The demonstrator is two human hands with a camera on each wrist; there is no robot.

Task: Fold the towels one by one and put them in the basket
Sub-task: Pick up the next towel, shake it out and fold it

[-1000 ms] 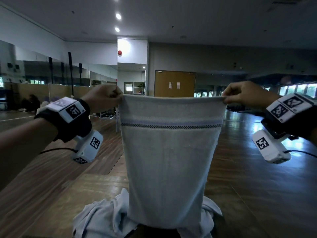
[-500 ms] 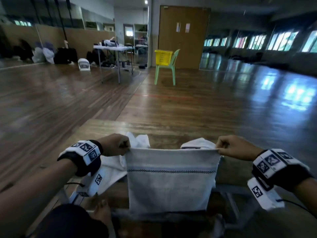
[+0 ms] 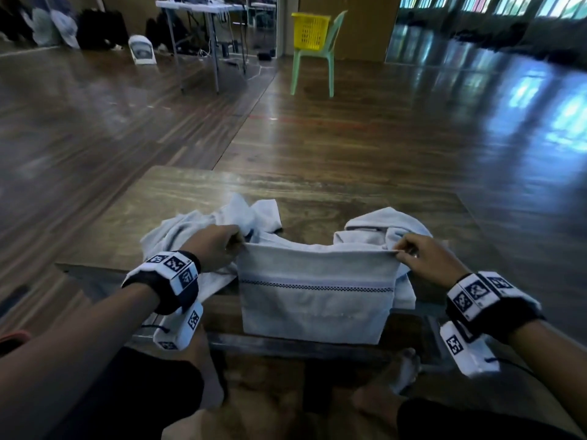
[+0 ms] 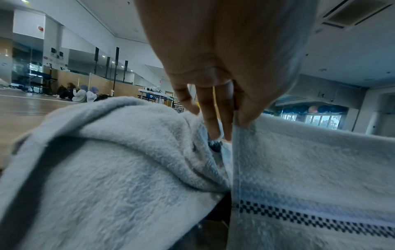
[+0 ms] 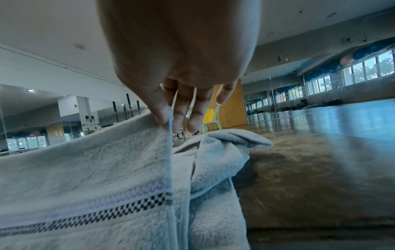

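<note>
Towel [image 3: 314,300] with the checkered stripe is what I have in hand: a pale one, stretched flat between my two hands and hanging down over the near edge of the worktop [image 3: 197,192]. My left hand [image 3: 216,249] has its grip clamped on the top left corner, thumb and fingers pinching the hem; in the left wrist view the fingers [image 4: 210,118] reach down behind the edge while the thumb presses the front. My right hand [image 3: 425,258] is clamped the same way on the top right corner, and in the right wrist view the thumb [image 5: 159,111] pins the hem against the fingers behind it. The top edge runs nearly level between the two grips, and the dark checked band [image 3: 317,286] crosses the cloth just below it. The lower edge hangs free in front of the worktop's front rail.

Behind the held towel, crumpled towels [image 3: 203,223] lie heaped on the worktop, one bunch spreading to the left under my left wrist and another bunch [image 3: 381,227] rising on the right, beside my right hand. The held towel touches or overlaps these where it passes over the edge; I cannot tell exactly where one cloth ends and the next begins.

Well away across the wooden floor stands a green chair [image 3: 317,58] with the yellow basket [image 3: 309,30] on its seat. A folding table [image 3: 203,14] stands to its left.
</note>
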